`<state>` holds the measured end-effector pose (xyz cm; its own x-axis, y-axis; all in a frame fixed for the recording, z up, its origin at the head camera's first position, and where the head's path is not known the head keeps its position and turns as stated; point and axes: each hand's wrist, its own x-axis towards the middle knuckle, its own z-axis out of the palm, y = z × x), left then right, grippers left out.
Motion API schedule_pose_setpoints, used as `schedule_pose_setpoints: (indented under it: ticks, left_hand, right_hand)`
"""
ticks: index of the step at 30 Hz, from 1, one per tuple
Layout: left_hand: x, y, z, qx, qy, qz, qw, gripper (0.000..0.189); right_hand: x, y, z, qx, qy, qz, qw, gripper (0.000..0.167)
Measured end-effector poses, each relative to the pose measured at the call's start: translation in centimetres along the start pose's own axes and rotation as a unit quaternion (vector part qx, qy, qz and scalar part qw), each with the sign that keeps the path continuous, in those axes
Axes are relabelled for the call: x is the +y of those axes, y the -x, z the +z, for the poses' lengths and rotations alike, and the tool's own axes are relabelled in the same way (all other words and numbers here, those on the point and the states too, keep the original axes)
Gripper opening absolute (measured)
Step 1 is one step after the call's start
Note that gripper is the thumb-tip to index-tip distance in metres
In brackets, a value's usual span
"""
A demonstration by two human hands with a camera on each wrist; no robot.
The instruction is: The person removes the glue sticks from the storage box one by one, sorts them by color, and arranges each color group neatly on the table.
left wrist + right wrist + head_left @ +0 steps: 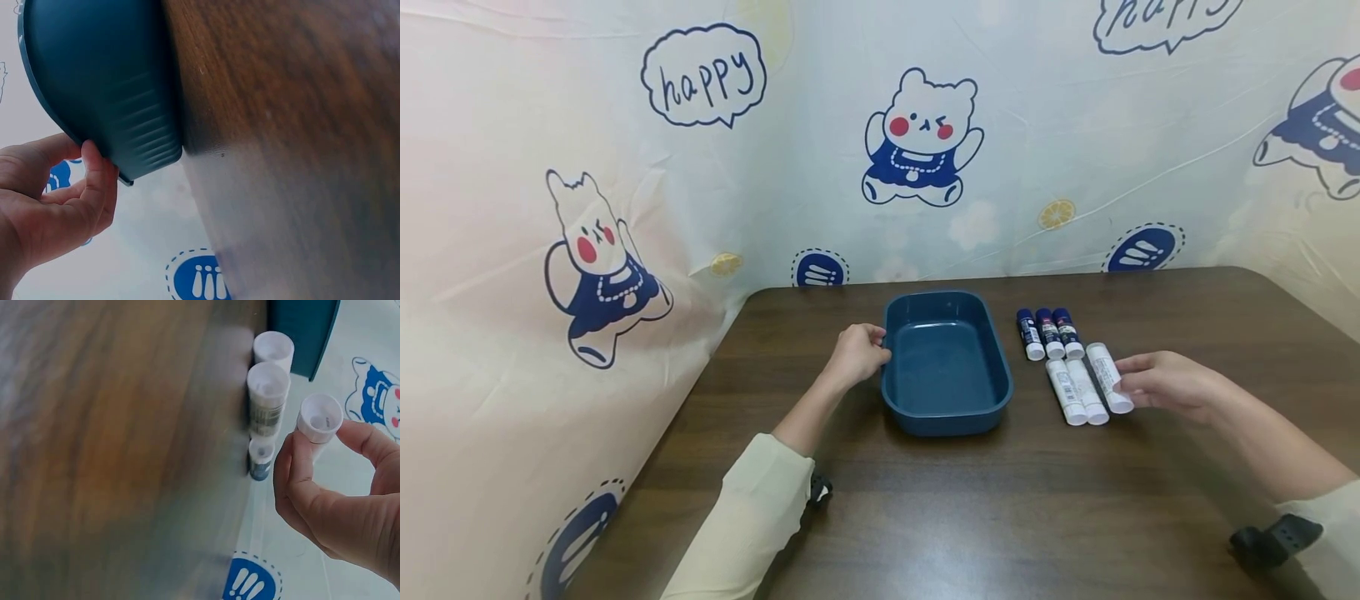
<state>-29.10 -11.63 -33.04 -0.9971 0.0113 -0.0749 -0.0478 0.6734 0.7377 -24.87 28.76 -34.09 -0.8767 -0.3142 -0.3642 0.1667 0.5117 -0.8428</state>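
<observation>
A dark blue plastic bin [951, 425] stands on the table, and its outer wall [125, 81] fills the upper part of the left wrist view. My left hand [859, 354] pinches its left rim between thumb and fingers. On the right, my right hand [1172, 385] holds a white glue stick [1105, 371] between thumb and fingertips; in the right wrist view this glue stick [320, 415] is raised off the table. Beside it lie two more white glue sticks [1065, 392], side by side. Behind them, three smaller glue sticks with dark blue ends [1048, 333] lie in a row.
The brown wooden table [925, 517] carries all of these things. A pale cloth [820, 167] printed with cartoon bears hangs behind and to the left of the table. A dark strap [1277, 537] sits on my right sleeve.
</observation>
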Motion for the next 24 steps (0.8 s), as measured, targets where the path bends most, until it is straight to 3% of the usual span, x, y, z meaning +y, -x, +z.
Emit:
schedule_pose_setpoints:
  ticks: [24]
  left_hand:
    - [-0.09, 0.00, 0.07, 0.001, -0.004, 0.005, 1.0000, 0.039]
  right_hand:
    - [1.14, -0.64, -0.08, 0.002, 0.042, 0.030, 0.9987, 0.061]
